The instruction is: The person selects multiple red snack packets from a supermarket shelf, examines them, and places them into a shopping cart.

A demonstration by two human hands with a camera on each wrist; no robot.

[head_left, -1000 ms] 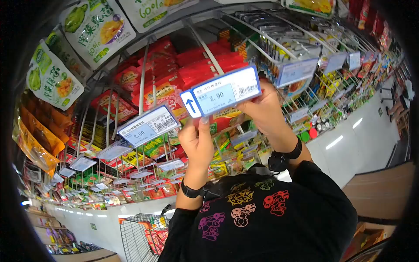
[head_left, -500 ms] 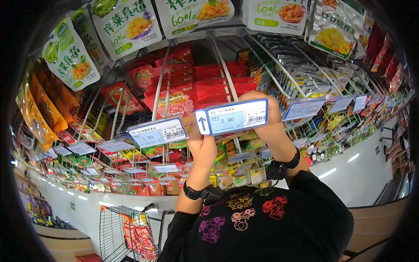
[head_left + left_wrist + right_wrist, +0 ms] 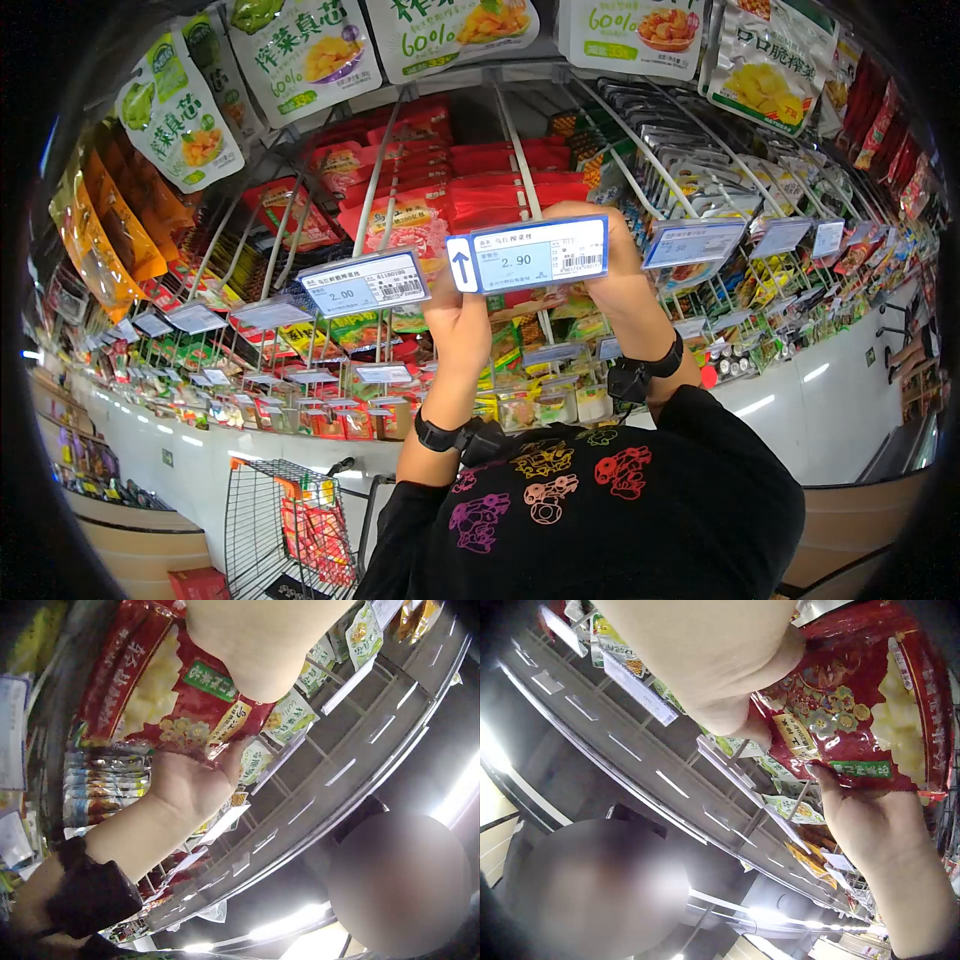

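Observation:
Both hands hold a red pickle packet with gold flowers and pale yellow pieces printed on it. In the head view it is mostly hidden behind a blue-edged price tag reading 2.90. My left hand grips one side of it, and in the right wrist view that thumb lies on its front beside a green label. On the opposite side, my right hand grips the packet, its fingers largely behind the tag in the head view. More red packets hang on hooks just beyond the hands.
A second price tag reading 2.00 sticks out left of the hands. White-and-green packets hang above, orange packets at far left. Metal hooks project from the rack. A wire shopping cart holding red packs stands lower left.
The head view has tilted and levelled, bringing the upper white packets further in. The packet's lower part, visible below the tag a second ago, is now hidden behind it. Both hands keep their grip.

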